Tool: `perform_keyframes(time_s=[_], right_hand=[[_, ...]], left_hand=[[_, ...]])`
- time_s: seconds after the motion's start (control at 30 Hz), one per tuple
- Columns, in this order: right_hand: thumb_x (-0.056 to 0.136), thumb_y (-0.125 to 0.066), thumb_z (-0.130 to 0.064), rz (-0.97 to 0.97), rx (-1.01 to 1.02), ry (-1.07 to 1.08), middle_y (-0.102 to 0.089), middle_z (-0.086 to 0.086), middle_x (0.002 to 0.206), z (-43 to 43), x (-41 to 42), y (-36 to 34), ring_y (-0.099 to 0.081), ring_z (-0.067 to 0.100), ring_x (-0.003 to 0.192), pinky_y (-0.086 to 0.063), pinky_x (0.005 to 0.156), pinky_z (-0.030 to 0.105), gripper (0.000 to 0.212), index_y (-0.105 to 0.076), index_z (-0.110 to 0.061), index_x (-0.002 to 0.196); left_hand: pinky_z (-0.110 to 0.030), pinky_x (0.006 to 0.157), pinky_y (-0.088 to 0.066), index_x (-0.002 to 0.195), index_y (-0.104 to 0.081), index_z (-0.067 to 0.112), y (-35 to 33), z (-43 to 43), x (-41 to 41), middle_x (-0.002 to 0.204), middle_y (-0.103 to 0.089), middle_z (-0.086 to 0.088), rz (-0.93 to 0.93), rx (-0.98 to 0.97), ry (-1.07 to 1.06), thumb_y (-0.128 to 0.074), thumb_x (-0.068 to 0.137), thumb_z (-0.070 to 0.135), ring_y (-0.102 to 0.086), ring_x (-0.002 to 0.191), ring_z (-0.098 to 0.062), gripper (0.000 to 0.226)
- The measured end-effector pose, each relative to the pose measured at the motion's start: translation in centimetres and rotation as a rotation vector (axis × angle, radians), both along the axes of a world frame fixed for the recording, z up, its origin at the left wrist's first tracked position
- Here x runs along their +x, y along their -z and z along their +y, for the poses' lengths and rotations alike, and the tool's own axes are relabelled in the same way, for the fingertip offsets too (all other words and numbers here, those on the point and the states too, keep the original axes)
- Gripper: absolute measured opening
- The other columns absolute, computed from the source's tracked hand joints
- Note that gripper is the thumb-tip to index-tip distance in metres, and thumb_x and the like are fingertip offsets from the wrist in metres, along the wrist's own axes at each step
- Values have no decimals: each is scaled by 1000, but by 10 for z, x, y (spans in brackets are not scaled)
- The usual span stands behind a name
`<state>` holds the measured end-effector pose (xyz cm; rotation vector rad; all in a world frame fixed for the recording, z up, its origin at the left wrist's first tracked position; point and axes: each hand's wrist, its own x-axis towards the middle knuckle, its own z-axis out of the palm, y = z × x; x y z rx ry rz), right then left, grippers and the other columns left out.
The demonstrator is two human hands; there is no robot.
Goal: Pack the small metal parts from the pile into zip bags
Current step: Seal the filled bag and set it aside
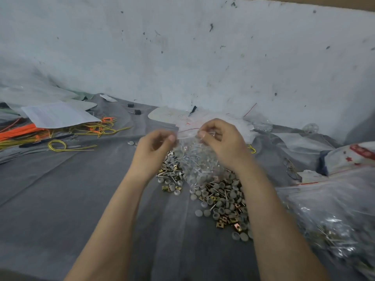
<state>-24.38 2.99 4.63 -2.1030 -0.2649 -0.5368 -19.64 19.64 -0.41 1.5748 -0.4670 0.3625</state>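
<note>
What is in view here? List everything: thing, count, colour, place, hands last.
zip bag: one, clear with a red strip at the top, held above the pile, part filled with silver parts
pile: one, grey caps, brass clips, silver screws, on the cloth below the bag
filled bags: count unclear, clear, right edge
cloth: one, grey, under everything
yellow wires: several, yellow, left
orange strips: a bunch, orange, far left
paper sheet: one, white, over the wires
black blocks: two, black, near the wall
wall: one, whitish, stained, behind
left hand: pinches the bag's top edge
right hand: pinches the same edge
</note>
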Motion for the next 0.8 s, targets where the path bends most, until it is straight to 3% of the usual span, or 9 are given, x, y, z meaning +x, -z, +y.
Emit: perform_keyframes(time_s=[0.13,0.2,0.27,0.37,0.47,0.53,0.63,0.8], right_hand=[[91,-61,-12,-7,134,113,-69,2,98,-33,-25,-7,-68,10,88,-54,89,31,17,-61,-27,81],[91,-60,-10,-14,179,171,-68,1,100,-47,-37,-5,-66,11,94,-51,87,23,16,-61,-24,83],[91,-60,-13,-27,98,268,-64,-6,106,-55,-47,1,-59,11,103,-43,86,17,11,-61,-24,93],[89,-64,-23,-83,-265,373,-57,-4,119,-61,-58,6,-48,12,115,-34,105,33,23,-63,-23,113],[90,-62,-26,-46,-360,337,-65,-4,109,-61,-65,4,-55,16,110,-35,103,46,12,-68,-23,100],[92,-60,-25,14,-307,312,-67,-9,100,-63,-67,4,-58,13,106,-39,100,43,7,-67,-24,94],[91,-61,-25,33,-269,323,-64,-12,91,-64,-66,5,-58,10,102,-41,96,34,7,-67,-22,93],[89,-64,-26,42,-229,310,-61,-14,87,-64,-60,7,-57,4,93,-38,80,21,2,-64,-26,87]], left_hand=[[-16,72,-49,81,-66,26,-17,-24,-9,71,-70,12,-21,129,114,-64,89,26,-64,72,-2,8],[-20,71,-46,79,-64,25,-24,-38,-14,71,-68,10,-40,207,155,-63,90,26,-63,71,-4,11],[-24,70,-47,77,-63,23,-29,-53,-23,73,-67,7,-92,269,181,-63,91,22,-62,72,-8,14],[-33,70,-48,77,-62,16,-33,-75,-39,74,-67,-7,-199,372,212,-62,90,17,-61,70,-20,14],[-32,67,-45,80,-64,8,-31,-87,-45,71,-65,-7,-326,498,217,-62,90,17,-57,65,-17,13],[-22,61,-41,80,-64,11,-30,-88,-45,67,-61,4,-352,540,193,-63,91,20,-51,60,-2,14],[-13,60,-37,82,-65,18,-29,-88,-43,69,-60,11,-368,578,128,-62,91,24,-50,63,4,11],[-24,68,-44,84,-64,17,-30,-88,-42,74,-63,7,-391,582,100,-61,90,20,-55,70,-4,8]])
